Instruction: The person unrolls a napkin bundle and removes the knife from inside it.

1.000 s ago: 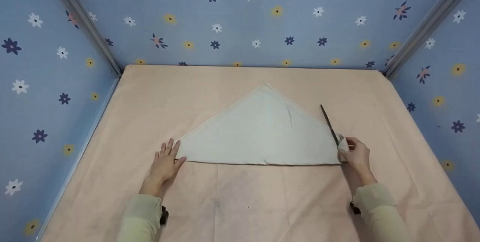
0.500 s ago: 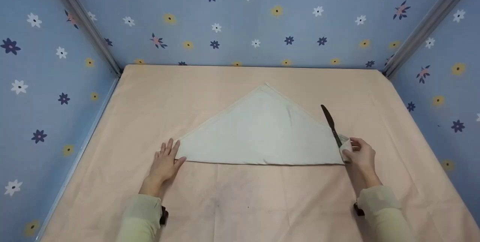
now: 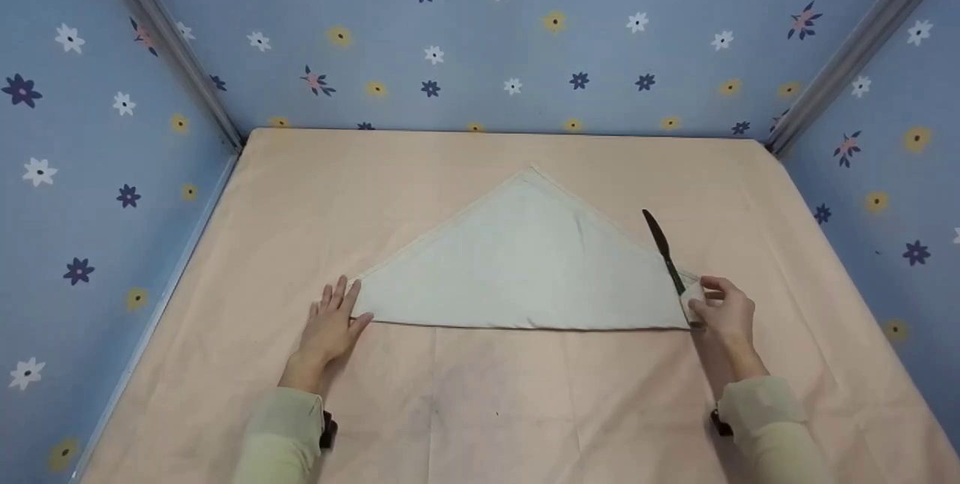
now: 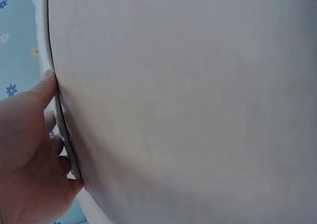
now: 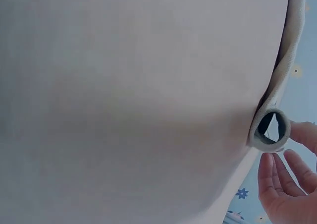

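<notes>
A pale cloth napkin (image 3: 517,266), folded into a triangle, lies flat with its long edge towards me. On its left corner rests my left hand (image 3: 326,323), fingers spread and straight; the left wrist view shows the thumb on the napkin edge (image 4: 60,120). A dark table knife (image 3: 656,232) lies at the right end, blade pointing away, its handle partly hidden by the turned-over corner. My right hand (image 3: 727,315) pinches that corner between thumb and fingers. Seen end-on in the right wrist view, the corner makes a small rolled loop (image 5: 270,147).
A peach cloth (image 3: 480,409) covers the table. Blue flower-patterned panels (image 3: 480,41) rise at the back and both sides, with grey posts (image 3: 169,49) at the rear corners.
My right hand has moved slightly right and towards me with the corner. The knife has turned from edge-on to showing its blade flat. My left hand has stayed put.
</notes>
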`<state>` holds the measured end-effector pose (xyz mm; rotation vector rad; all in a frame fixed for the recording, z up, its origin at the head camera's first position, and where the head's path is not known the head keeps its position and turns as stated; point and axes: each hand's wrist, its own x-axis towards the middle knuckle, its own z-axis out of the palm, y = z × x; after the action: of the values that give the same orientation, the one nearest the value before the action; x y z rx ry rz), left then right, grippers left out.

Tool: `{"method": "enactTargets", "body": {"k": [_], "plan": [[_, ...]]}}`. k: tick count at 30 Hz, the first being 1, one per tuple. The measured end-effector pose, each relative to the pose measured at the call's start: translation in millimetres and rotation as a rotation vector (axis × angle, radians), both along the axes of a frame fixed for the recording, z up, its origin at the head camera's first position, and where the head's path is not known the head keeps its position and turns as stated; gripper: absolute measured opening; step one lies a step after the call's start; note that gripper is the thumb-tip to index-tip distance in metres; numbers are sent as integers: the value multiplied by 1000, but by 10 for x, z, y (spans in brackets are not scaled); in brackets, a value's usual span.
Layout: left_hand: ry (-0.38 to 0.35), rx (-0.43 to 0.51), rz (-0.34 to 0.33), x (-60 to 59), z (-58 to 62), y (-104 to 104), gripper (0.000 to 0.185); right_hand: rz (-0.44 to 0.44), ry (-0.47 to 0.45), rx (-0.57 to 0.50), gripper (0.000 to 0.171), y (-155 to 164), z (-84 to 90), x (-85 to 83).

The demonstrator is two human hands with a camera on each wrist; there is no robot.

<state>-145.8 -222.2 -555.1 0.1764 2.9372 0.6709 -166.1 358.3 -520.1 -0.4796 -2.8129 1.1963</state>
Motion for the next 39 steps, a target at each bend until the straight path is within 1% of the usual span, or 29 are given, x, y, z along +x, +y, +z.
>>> {"method": "enactTargets", "body": {"k": [2, 8, 10, 13, 17, 25, 28, 31, 34, 36, 37, 39], "plan": [[1, 0, -1, -1, -3, 0, 62, 6, 19, 24, 45, -22, 6, 4], [9, 0, 1, 3, -11, -2, 62, 22, 133, 87, 37, -85, 8, 11], [9, -1, 1, 5, -11, -3, 62, 31, 163, 95, 36, -97, 8, 13], [5, 3, -4, 7, -3, -5, 63, 47, 175, 83, 36, -107, 12, 17], [-6, 0, -5, 2, -1, -7, 63, 61, 131, 49, 39, -113, 31, 17], [-9, -1, 1, -6, -8, -9, 63, 84, 78, 52, 44, -81, 34, -4], [-10, -1, 4, -4, -6, -9, 63, 83, 50, 21, 47, -64, 21, -15], [-13, -5, 4, -2, -4, -9, 63, 75, 25, -3, 51, -13, -65, -53], [-12, -7, 4, -2, -3, -8, 63, 83, 15, 35, 53, 103, -251, -125], [-10, -5, 5, -3, -2, -6, 63, 87, 4, 65, 57, 163, -342, -158], [-9, -4, 5, -4, -1, -4, 63, 84, -3, 70, 58, 170, -351, -163], [-6, -5, 4, -5, 1, -3, 63, 79, -18, 52, 58, 136, -294, -147]]}}
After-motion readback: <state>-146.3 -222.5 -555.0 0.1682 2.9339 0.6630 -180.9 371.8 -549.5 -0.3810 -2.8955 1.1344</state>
